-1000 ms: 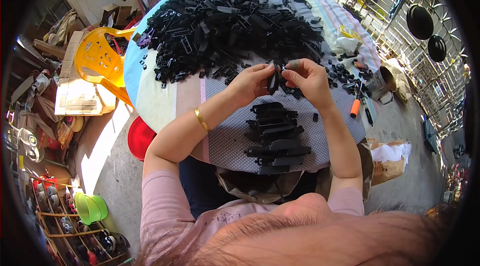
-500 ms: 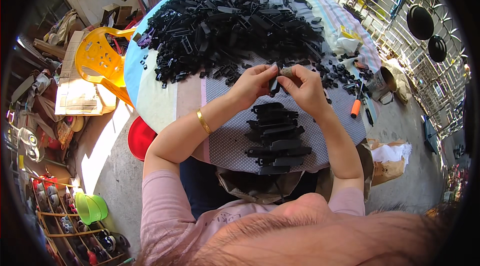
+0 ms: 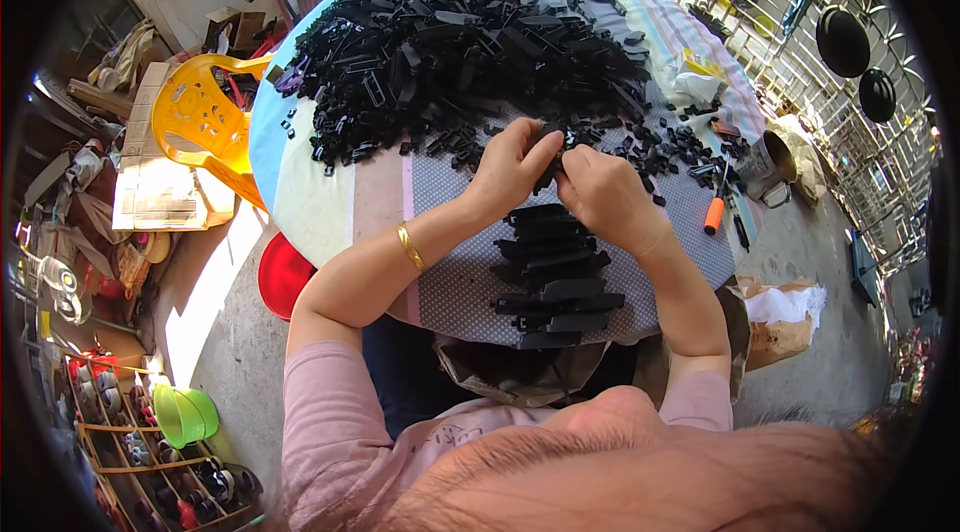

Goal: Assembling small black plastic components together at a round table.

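Over the near half of the table, my left hand (image 3: 512, 168) grips a small black plastic part (image 3: 545, 178), thumb pressed along its top. My right hand (image 3: 608, 196) is closed against the same part from the other side, fingers curled and tips mostly hidden. Below both hands lies a column of long black plastic pieces (image 3: 555, 288), set crosswise one after another toward the table's near edge. Just beyond the hands spreads a large heap of loose black plastic parts (image 3: 450, 52), with small black bits along its near side.
A patterned cloth covers the round table (image 3: 445, 277). At the right lie an orange-handled screwdriver (image 3: 714, 216) and a metal mug (image 3: 768, 164). A yellow chair (image 3: 200, 122) and red basin (image 3: 284, 277) stand left; a paper bag (image 3: 780, 322) is on the floor at right.
My right hand has turned over, its fingers now curled with the knuckles upward. The black part is more covered by both hands. The column of pieces looks the same.
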### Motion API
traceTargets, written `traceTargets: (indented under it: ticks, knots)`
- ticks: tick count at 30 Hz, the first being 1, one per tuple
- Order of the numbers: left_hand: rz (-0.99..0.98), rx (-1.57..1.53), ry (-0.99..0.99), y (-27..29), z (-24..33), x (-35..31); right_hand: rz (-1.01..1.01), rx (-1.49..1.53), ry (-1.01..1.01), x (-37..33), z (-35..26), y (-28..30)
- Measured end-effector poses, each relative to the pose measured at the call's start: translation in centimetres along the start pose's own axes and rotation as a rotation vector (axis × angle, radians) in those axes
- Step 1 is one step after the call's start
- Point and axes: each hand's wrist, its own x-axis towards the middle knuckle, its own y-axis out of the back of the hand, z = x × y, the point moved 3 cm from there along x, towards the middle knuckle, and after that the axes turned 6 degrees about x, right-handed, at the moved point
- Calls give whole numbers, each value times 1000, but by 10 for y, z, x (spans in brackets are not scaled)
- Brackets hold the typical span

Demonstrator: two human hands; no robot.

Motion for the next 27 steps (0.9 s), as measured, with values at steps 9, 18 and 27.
traceTargets:
  ticks: [9,18,27]
  knots:
    - [268,-88,-123,0,6,-1,31,136,-87,0,-13,-9]
    - [-583,243,-185,7,34,-11,201,68,-382,-11,87,10]
    - [-504,205,-241,22,19,11,-41,-232,-418,-10,120,-20]
